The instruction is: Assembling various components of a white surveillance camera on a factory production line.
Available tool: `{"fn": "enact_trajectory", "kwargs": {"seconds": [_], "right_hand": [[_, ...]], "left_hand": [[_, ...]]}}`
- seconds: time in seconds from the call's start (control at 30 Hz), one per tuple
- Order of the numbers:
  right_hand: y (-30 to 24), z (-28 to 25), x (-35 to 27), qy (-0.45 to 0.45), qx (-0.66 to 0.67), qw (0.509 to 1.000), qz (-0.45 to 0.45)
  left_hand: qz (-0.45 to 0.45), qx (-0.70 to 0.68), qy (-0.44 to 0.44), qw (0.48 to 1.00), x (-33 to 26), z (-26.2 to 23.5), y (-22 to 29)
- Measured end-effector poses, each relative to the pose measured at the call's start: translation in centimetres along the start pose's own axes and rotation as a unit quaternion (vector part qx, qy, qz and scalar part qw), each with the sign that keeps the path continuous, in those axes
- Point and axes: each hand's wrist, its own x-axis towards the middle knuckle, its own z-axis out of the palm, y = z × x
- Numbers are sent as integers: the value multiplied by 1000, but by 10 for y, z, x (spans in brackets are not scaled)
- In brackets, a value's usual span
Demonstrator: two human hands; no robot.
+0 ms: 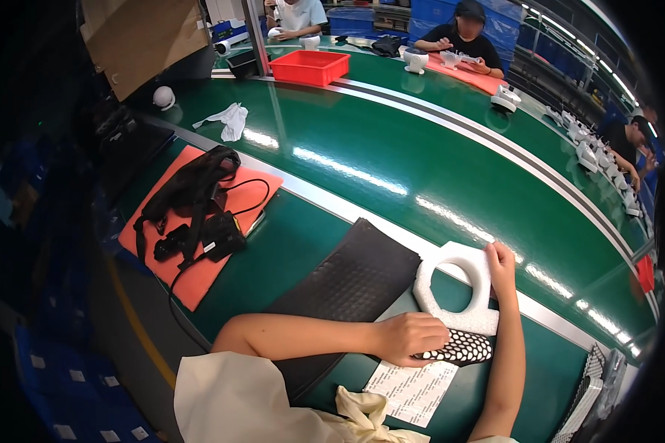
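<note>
A wide green conveyor belt (391, 140) curves across the scene, with a green tabletop (288, 251) running along its near edge. On the tabletop to the left lies an orange mat (199, 277) carrying a black strap harness (192, 184) and small black devices with a cable. Nearer the middle, a dark ribbed mat (347, 284) lies slantwise, its long axis running from lower left toward the belt's metal edge.

Just right of that mat sits the white foam ring (458, 288), a thick block with a round hole through it. It lies flat, half on the tabletop and half over the metal edge strip, its long axis running roughly toward and away from the person. The right hand (501, 269) grips its far right corner, fingers closed around the foam. The left hand (406, 338) is curled over the end of a black perforated piece (462, 347), which lies just below the foam ring and touches it, its long axis running left to right. A printed paper sheet (414, 391) lies under that hand, beside a cream cloth (362, 413).

Farther off, a red bin (310, 66) and a crumpled white cloth (229, 119) rest on the belt.
</note>
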Motion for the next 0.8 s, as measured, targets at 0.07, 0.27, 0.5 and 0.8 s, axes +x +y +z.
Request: {"fn": "enact_trajectory", "kwargs": {"seconds": [0.07,0.27,0.5,0.8], "right_hand": [[4,0,0,-1,-4,1000,-6],[-3,-1,-1,-6,1,1000,3],[-2,-2,1,-14,-10,1000,-2],[-2,-2,0,-9,-3,1000,13]], "left_hand": [[-1,2,-8,1000,1,-1,0],[14,2,1,1000,0,0,-1],[14,5,4,1000,0,0,-1],[-3,1,-4,1000,1,-2,1]]}}
